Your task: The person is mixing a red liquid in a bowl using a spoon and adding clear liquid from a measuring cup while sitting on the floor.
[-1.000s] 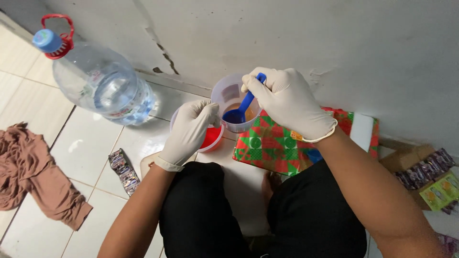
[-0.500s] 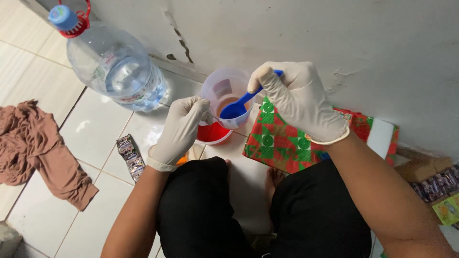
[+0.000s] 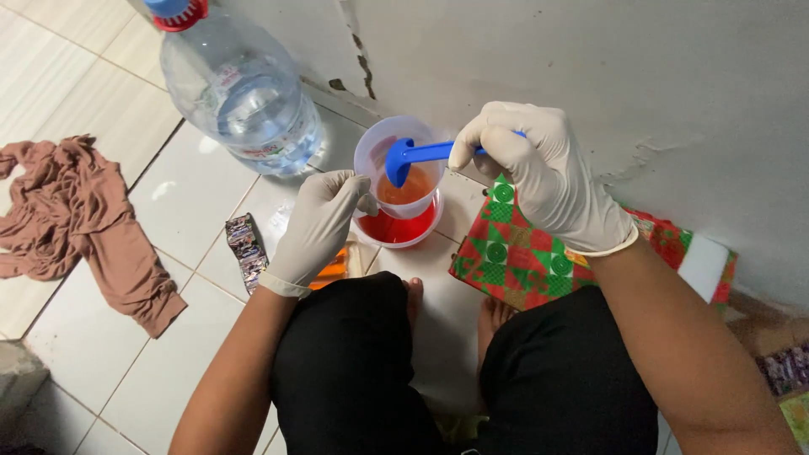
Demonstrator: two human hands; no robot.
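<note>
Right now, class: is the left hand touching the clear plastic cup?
Touching. The head view shows the gloved left hand with its fingertips pressed on the side of the clear plastic cup, with no gap between them.

Soft even daylight, sharp, faint tile glare

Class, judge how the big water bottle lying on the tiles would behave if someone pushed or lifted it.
The bottle lies on its round side, so a push would probably roll it. It looks partly filled, so likely heavy, with water sloshing and shifting its weight. Its thin clear wall may dent under a squeeze.
</note>
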